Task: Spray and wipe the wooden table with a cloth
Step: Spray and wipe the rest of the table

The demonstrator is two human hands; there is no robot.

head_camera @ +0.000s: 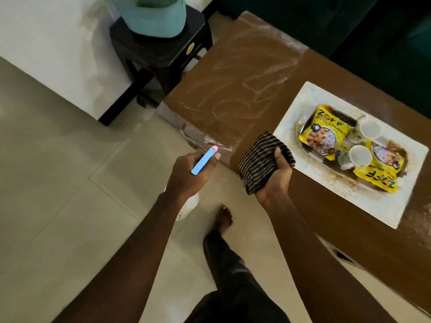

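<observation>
The brown wooden table (245,73) runs from upper middle to the right edge, with pale smeared streaks across its left half. My left hand (189,173) hovers over the floor just off the table's near corner and grips a slim blue spray bottle (203,160) with a pink tip pointing toward the table. My right hand (276,176) holds a folded dark striped cloth (261,159) palm up, at the table's near edge.
A white tray (291,117) on the table's right half carries yellow snack packets (323,131) and two white cups (360,156). A dark stool (161,50) with a light blue bundle (154,17) stands beyond the table's left end. My bare foot (224,217) is on the tiled floor.
</observation>
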